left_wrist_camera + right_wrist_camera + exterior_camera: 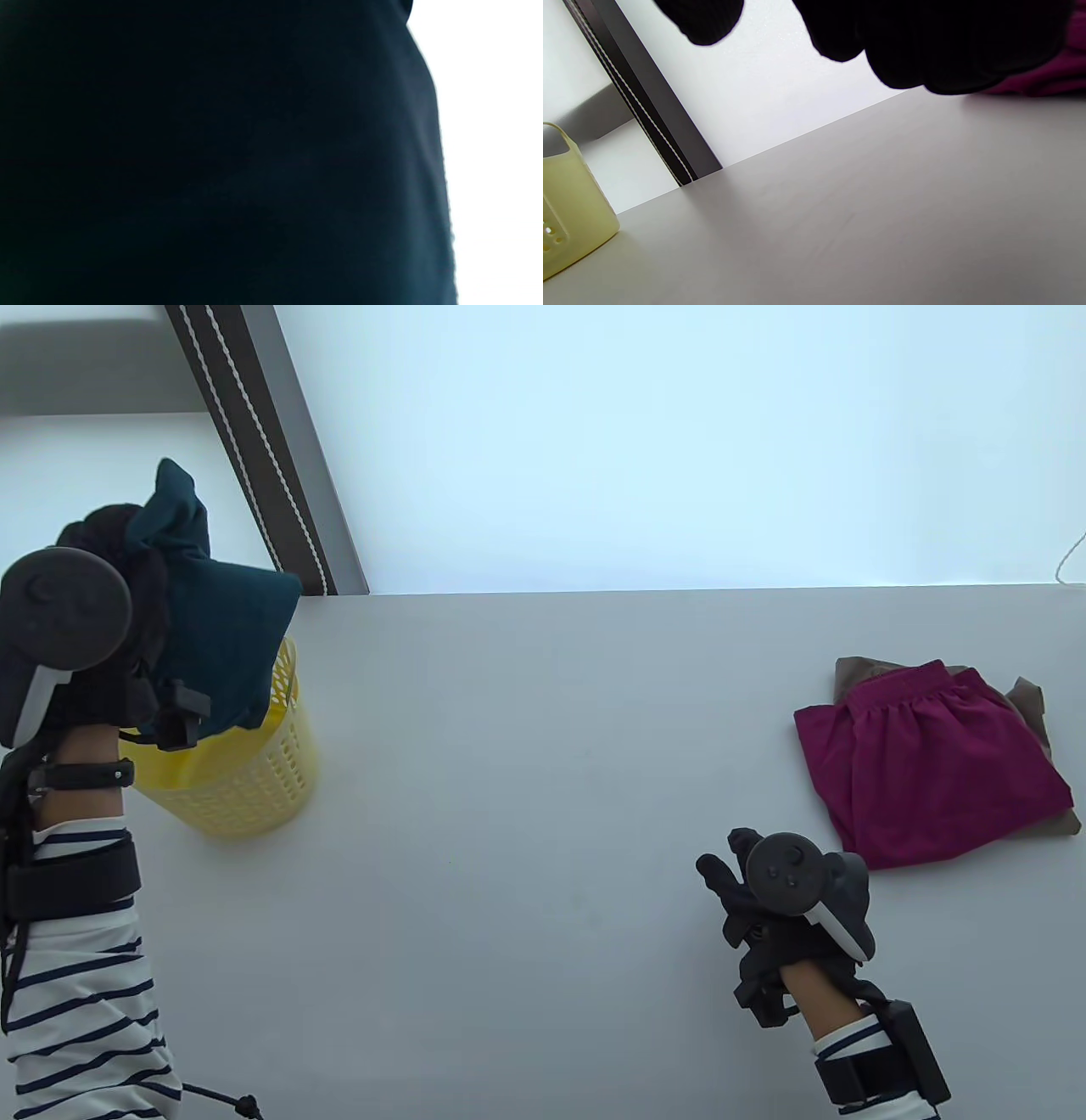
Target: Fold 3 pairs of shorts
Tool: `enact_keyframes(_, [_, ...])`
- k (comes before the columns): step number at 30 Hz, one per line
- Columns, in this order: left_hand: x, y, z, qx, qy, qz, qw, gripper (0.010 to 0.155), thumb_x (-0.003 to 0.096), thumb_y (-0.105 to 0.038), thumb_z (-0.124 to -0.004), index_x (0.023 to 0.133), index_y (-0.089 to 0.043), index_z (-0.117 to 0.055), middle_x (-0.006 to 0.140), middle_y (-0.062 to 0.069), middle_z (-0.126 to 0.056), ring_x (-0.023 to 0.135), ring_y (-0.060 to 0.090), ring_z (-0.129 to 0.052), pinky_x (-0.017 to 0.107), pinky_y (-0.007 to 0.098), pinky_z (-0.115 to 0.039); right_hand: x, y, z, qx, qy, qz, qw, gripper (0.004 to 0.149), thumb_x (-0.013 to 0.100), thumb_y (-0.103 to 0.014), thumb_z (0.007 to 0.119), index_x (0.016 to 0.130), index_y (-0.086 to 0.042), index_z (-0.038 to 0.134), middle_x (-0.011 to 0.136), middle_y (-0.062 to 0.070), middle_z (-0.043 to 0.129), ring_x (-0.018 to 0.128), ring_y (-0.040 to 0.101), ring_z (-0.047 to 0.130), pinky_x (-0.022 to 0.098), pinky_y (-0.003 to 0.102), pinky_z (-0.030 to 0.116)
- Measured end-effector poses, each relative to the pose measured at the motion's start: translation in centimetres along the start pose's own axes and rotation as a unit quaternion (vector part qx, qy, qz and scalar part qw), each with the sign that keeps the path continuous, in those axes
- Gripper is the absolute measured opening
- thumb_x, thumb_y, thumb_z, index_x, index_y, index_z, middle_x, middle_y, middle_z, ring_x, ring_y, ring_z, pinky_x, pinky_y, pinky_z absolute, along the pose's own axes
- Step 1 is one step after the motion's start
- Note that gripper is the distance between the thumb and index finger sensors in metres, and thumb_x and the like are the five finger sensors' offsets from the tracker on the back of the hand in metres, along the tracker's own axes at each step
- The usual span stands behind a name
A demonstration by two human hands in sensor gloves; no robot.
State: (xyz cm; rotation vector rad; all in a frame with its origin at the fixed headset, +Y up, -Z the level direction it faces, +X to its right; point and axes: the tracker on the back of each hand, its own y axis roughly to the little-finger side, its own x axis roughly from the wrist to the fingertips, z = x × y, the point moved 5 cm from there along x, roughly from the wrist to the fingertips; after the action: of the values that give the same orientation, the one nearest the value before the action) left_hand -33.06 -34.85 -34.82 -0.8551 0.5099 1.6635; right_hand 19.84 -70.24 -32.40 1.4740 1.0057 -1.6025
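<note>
Our left hand (110, 585) raised at far left, fingers bunched round teal shorts (225, 636), cloth hanging above yellow basket (246, 780). Left wrist view filled by dark teal fabric, nothing else legible. Our right hand (764, 899) low over worktop (526, 831) at near right, fingers loosely curled, holding nothing. Just right of it: magenta shorts (925, 780) folded, lying on folded brown pair (1031, 704), brown edges peeking out. We judge two pairs done, stacked; third pair just out of basket, yet unfolded. Spread, fold, stack remain.
</note>
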Motion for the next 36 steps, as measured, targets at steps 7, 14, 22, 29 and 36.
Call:
enact_keyframes(7, [-1.4, -8.5, 2.3, -0.120, 0.072, -0.095, 0.986, 0.033, 0.0559, -0.035, -0.061, 0.084, -0.023, -0.073, 0.050, 0.000, -0.090, 0.041, 0.018, -0.095, 0.061, 0.055, -0.079, -0.1, 0.1, -0.7, 0.007, 0.013, -0.002, 1.000, 0.068, 0.051, -0.047, 0.056, 0.093, 0.007, 0.055, 0.086, 0.042, 0.065, 0.068, 0.063, 0.077, 0.045, 0.063, 0.069])
enact_keyframes(14, [-9.2, -15.3, -19.1, -0.064, 0.441, -0.169, 0.879, 0.032, 0.0544, -0.032, -0.062, 0.080, -0.020, -0.076, 0.044, 0.002, -0.090, 0.035, 0.020, -0.095, 0.058, 0.056, -0.080, -0.2, 0.1, -0.6, 0.000, 0.007, -0.006, 1.000, 0.068, 0.051, -0.046, 0.057, 0.093, 0.008, 0.055, 0.085, 0.043, 0.066, 0.067, 0.063, 0.078, 0.044, 0.063, 0.069])
enact_keyframes(22, [-21.7, -19.6, -35.3, 0.198, 0.409, -0.333, 0.826, 0.053, 0.0526, -0.040, -0.060, 0.102, -0.030, -0.045, 0.091, 0.010, -0.077, 0.080, 0.031, -0.090, 0.069, 0.061, -0.069, -0.3, 0.6, -0.8, -0.006, 0.010, 0.001, 1.000, 0.069, 0.051, -0.046, 0.057, 0.093, 0.009, 0.055, 0.085, 0.043, 0.065, 0.066, 0.064, 0.078, 0.043, 0.064, 0.069])
enact_keyframes(29, [-24.0, -20.2, -28.7, 0.358, 0.051, -0.454, 0.814, 0.100, 0.0430, -0.063, -0.047, 0.098, -0.006, 0.014, 0.115, 0.038, -0.026, 0.102, 0.049, -0.064, 0.072, 0.069, -0.056, -0.4, 0.6, -1.3, -0.011, 0.019, -0.002, 1.000, 0.069, 0.051, -0.046, 0.057, 0.093, 0.009, 0.054, 0.085, 0.044, 0.065, 0.066, 0.064, 0.077, 0.043, 0.064, 0.069])
enact_keyframes(36, [-22.2, -9.1, -29.3, 0.272, 0.322, -0.210, 0.882, 0.097, 0.0419, -0.068, -0.048, 0.109, 0.001, -0.040, 0.110, 0.041, -0.053, 0.085, 0.045, -0.087, 0.064, 0.068, -0.070, -0.2, 0.3, -0.3, -0.008, -0.005, -0.008, 1.000, 0.069, 0.051, -0.046, 0.057, 0.093, 0.009, 0.054, 0.084, 0.044, 0.066, 0.066, 0.064, 0.078, 0.043, 0.064, 0.069])
